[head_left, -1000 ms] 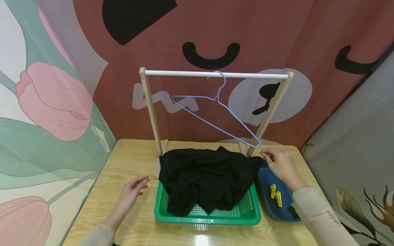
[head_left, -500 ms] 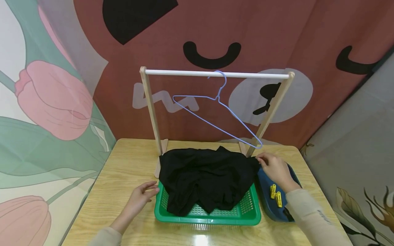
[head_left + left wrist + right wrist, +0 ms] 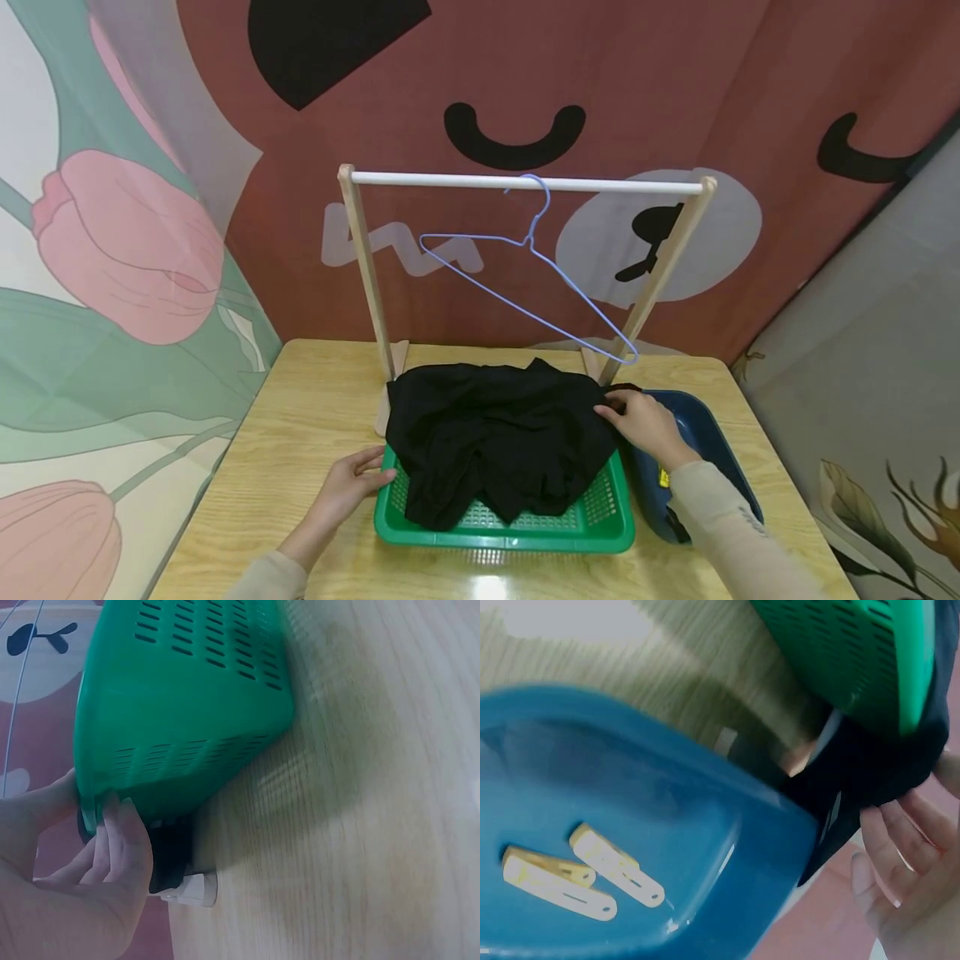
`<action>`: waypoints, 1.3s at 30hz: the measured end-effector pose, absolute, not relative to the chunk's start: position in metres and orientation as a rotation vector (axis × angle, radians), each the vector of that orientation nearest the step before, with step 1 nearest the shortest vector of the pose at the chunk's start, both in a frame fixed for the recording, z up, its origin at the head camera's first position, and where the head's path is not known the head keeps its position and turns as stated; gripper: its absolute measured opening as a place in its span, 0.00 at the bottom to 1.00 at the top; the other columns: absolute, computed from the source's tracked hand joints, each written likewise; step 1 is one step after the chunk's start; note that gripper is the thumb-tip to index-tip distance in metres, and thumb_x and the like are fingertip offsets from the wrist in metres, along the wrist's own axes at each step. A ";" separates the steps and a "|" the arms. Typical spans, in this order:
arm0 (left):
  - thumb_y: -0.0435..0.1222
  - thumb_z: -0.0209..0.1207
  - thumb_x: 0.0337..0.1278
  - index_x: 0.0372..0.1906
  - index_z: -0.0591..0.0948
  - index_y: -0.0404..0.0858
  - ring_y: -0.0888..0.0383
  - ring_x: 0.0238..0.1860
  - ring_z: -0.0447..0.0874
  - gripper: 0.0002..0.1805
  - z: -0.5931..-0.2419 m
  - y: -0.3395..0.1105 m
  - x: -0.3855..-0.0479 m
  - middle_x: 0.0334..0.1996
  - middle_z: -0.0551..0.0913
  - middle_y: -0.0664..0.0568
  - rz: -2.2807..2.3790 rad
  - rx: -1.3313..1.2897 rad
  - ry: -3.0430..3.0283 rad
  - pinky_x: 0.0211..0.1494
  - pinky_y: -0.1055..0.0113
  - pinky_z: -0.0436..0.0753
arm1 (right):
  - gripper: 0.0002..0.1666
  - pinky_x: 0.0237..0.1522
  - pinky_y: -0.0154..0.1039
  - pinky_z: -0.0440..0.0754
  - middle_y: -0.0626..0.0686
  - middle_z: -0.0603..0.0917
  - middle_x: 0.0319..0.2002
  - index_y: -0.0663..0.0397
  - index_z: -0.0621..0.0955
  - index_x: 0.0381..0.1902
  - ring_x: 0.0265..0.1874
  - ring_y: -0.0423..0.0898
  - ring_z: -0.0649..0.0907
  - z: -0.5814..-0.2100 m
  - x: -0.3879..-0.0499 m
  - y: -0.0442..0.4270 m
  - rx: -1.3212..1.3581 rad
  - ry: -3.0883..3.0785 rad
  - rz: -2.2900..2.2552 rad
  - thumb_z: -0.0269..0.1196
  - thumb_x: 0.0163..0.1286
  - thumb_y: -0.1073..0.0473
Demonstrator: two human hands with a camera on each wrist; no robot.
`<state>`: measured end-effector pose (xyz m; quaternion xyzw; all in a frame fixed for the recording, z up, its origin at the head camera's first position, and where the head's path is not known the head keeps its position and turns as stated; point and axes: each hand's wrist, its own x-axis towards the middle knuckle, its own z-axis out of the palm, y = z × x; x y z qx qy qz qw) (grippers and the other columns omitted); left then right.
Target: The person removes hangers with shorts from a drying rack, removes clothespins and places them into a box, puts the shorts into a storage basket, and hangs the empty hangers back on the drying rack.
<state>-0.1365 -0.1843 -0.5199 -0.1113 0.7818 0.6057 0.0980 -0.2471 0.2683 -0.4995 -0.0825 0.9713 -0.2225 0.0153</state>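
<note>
A black garment [image 3: 502, 433] lies heaped in a green plastic basket [image 3: 502, 542] and hangs over its back and sides. My left hand [image 3: 347, 493] holds the basket's left rim. In the left wrist view, the fingers [image 3: 112, 844] lie against the outside wall. At the basket's back right corner, my right hand [image 3: 647, 427] pinches the garment where it drapes over the rim. The right wrist view has the fingers [image 3: 885, 851] along the garment's outer side; some fingertips are hidden by the cloth.
Behind the basket stands a wooden rack with a white rod [image 3: 450, 180], from which a blue hanger [image 3: 525, 312] hangs. To the right, a blue tray [image 3: 701, 421] holds yellow clothespins [image 3: 615, 862], partly hidden by my right arm. A patterned backdrop surrounds the table [image 3: 322, 375].
My left hand has moved right to the basket's left rim. My right hand has come left from beside the garment's corner onto its draped edge. The basket has barely moved.
</note>
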 end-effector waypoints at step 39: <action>0.34 0.65 0.62 0.64 0.74 0.27 0.54 0.44 0.84 0.27 -0.525 -0.180 -0.132 0.51 0.83 0.38 1.862 -0.420 2.284 0.41 0.62 0.83 | 0.06 0.29 0.37 0.79 0.45 0.81 0.29 0.49 0.82 0.31 0.23 0.38 0.76 -0.437 -0.191 0.170 -1.003 2.933 -0.416 0.65 0.67 0.64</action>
